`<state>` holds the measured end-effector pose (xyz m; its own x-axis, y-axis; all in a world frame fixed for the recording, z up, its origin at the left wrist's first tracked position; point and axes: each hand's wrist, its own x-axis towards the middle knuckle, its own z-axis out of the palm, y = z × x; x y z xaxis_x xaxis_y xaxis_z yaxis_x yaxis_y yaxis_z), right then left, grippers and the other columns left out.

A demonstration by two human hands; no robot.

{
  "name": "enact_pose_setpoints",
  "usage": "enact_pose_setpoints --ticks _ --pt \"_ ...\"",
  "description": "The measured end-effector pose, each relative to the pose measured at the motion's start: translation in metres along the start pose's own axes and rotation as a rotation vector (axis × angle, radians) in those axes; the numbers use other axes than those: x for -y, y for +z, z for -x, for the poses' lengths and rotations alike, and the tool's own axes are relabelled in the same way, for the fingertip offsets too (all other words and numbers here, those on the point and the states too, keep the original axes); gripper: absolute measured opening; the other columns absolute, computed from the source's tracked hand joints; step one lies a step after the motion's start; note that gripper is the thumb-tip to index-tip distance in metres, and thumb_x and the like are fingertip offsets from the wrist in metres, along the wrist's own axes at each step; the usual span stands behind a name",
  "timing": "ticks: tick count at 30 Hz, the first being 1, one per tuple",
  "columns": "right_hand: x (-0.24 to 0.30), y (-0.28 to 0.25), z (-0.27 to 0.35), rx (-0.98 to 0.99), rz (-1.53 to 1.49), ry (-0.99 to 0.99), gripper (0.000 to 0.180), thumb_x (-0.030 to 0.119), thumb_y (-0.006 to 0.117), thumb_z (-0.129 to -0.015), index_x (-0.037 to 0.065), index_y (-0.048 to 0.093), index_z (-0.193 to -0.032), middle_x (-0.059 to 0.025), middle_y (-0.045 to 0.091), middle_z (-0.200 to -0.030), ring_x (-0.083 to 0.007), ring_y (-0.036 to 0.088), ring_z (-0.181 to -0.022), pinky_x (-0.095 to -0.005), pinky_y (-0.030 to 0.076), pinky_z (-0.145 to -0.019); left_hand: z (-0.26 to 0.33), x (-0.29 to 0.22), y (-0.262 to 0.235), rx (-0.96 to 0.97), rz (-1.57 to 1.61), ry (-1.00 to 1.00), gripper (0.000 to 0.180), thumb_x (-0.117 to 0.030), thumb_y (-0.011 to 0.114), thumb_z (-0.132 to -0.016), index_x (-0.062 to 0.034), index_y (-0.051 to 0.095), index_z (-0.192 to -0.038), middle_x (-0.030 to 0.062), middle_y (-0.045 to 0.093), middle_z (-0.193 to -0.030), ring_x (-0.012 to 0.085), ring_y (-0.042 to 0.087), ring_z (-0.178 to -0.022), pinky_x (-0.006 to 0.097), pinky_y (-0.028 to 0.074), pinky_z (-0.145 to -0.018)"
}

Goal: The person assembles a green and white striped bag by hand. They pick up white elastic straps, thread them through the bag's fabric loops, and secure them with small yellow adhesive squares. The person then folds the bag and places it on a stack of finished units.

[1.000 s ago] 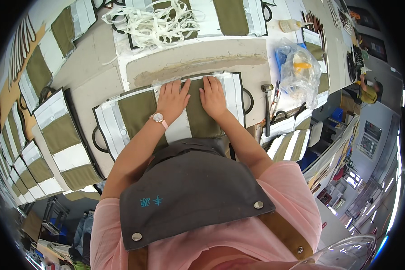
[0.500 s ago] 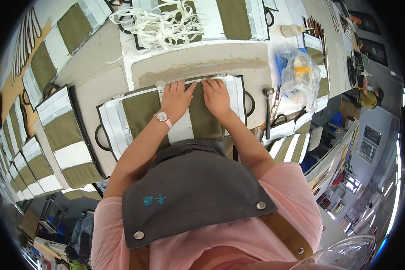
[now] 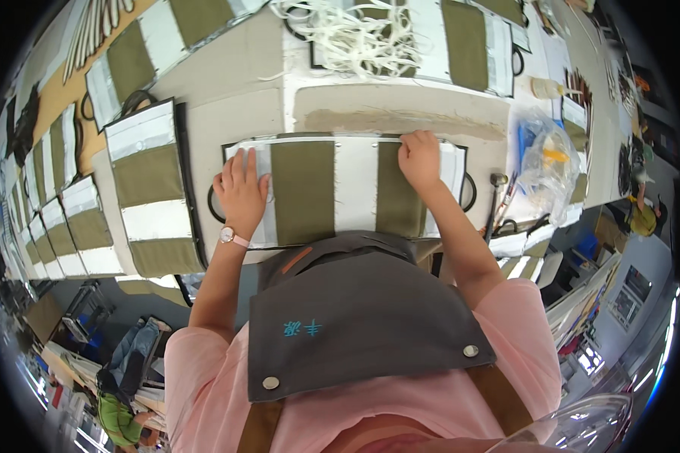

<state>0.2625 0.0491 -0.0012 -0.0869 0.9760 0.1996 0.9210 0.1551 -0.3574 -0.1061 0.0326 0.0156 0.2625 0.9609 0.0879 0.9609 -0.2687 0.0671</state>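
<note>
A flat panel [image 3: 355,185] of olive-green and white stripes lies crosswise in front of me, with dark edging and a black loop handle at each end. A narrow white strip [image 3: 302,138] runs along its far edge. My left hand [image 3: 242,187] rests on the left end, fingers spread and pointing at the far corner. On the right part, my right hand [image 3: 421,158] is closed at the far edge, its bent fingers pressed together on the strip. Loose threads show along the stripe seams.
A similar panel [image 3: 151,185] lies to the left. Beyond sits a tangle of white strips [image 3: 363,38] on another panel. To the right are a hammer [image 3: 495,200], a clear plastic bag [image 3: 548,162] and a glue bottle [image 3: 545,88]. Other people work in the background.
My hands have moved apart from the middle of the far edge: the left to the panel's left end, the right toward its right end. The view has shifted, and the panel appears straighter.
</note>
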Motion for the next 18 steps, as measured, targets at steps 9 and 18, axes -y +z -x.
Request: enact_pose_setpoints --ticks 9,18 --pt "0.127 0.07 -0.075 0.34 -0.412 -0.003 0.013 0.018 0.066 -0.079 0.007 0.064 -0.085 -0.0124 0.06 -0.087 -0.0337 0.058 -0.087 -0.0441 0.046 -0.076 -0.003 0.006 0.009 -0.009 0.044 -0.008 0.055 -0.028 0.061 -0.085 -0.0118 0.047 -0.135 0.0049 0.049 -0.132 0.0257 0.046 -0.112 0.045 0.033 -0.094" --pt "0.194 0.1 -0.103 0.462 -0.305 -0.184 0.01 0.012 0.064 -0.077 0.003 0.061 -0.079 -0.0137 0.059 -0.083 -0.0341 0.057 -0.085 -0.0439 0.046 -0.075 -0.003 0.013 0.017 -0.028 0.087 -0.008 0.053 -0.03 0.061 -0.085 -0.0131 0.049 -0.134 0.0038 0.047 -0.132 0.0227 0.045 -0.112 0.045 0.033 -0.093"
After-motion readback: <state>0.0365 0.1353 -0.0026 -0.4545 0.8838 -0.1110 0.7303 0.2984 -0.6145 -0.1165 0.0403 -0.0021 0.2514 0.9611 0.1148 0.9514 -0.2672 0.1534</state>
